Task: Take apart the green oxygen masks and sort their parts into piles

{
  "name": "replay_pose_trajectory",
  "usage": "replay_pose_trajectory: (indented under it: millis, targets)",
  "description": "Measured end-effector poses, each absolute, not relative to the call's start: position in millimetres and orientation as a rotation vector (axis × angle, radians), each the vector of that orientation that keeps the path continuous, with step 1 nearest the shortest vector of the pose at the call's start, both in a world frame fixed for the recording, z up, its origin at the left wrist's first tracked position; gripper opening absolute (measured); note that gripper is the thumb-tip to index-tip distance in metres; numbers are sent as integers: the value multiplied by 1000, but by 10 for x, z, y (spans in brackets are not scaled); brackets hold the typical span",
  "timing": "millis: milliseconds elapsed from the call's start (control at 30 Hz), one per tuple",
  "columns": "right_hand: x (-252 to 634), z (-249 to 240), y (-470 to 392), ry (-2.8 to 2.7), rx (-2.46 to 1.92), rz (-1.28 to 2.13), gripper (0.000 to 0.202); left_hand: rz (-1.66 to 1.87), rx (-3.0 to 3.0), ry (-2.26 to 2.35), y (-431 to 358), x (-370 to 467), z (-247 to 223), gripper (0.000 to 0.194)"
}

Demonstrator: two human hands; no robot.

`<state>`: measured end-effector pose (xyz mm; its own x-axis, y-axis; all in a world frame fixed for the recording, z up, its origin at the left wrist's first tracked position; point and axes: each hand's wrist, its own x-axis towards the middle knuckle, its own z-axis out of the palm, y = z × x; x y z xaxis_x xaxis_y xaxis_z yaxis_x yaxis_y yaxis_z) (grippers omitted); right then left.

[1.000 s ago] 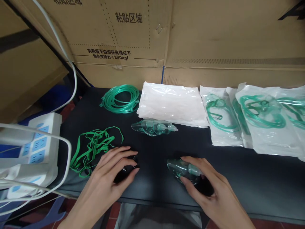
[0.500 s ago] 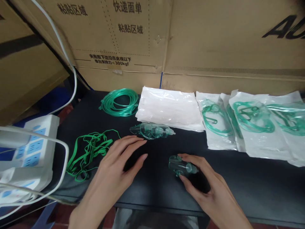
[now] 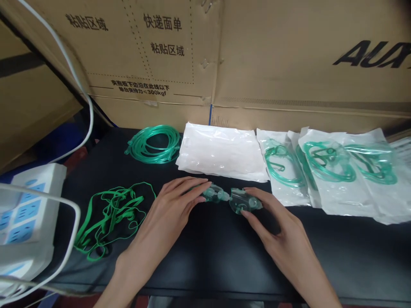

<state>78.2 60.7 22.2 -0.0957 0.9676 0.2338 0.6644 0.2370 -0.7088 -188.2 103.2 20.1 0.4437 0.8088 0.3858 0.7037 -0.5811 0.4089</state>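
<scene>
My left hand (image 3: 175, 203) closes its fingers and thumb round the wide end of clear green oxygen masks (image 3: 215, 193), which seem nested in one another; their left part is hidden under the fingers. Between the thumb and fingers of my right hand (image 3: 272, 220) is another clear oxygen mask (image 3: 244, 202), its open side facing left. The nozzle of the left masks points at this opening, with only a small gap between them. Both lie low over the black table (image 3: 208, 256).
Behind the hands are a coil of green tubing (image 3: 157, 145), a stack of white pouches (image 3: 221, 149) and several packed mask sets (image 3: 334, 171). Tangled green elastic straps (image 3: 112, 214) lie at left, beside a white power strip (image 3: 35, 209) with cables. Cardboard boxes (image 3: 272, 64) stand along the back.
My left hand has taken hold of the masks near the pouches and brought them forward and right. My right hand's mask has come up level with them. The view has shifted slightly.
</scene>
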Motion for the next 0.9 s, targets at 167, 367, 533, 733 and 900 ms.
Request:
replay_pose_trajectory:
  millis: [167, 367, 533, 733, 900]
  targets:
    - [678, 207, 735, -1931, -1424, 552, 42, 876, 2448, 1316, 1073, -1906, 215, 38]
    - [543, 193, 795, -2000, -1416, 650, 45, 898, 2373, 1355, 1081, -1908, 214, 36]
    - [454, 117, 766, -2050, -1417, 539, 45, 909, 2342, 1375, 1071, -1888, 210, 35]
    - [422, 69, 765, -2122, -1421, 372, 42, 924, 2324, 1382, 1079, -1878, 195, 34]
    - [497, 105, 745, -2239, -1451, 220, 43, 925, 2304, 1383, 1070, -1885, 170, 31]
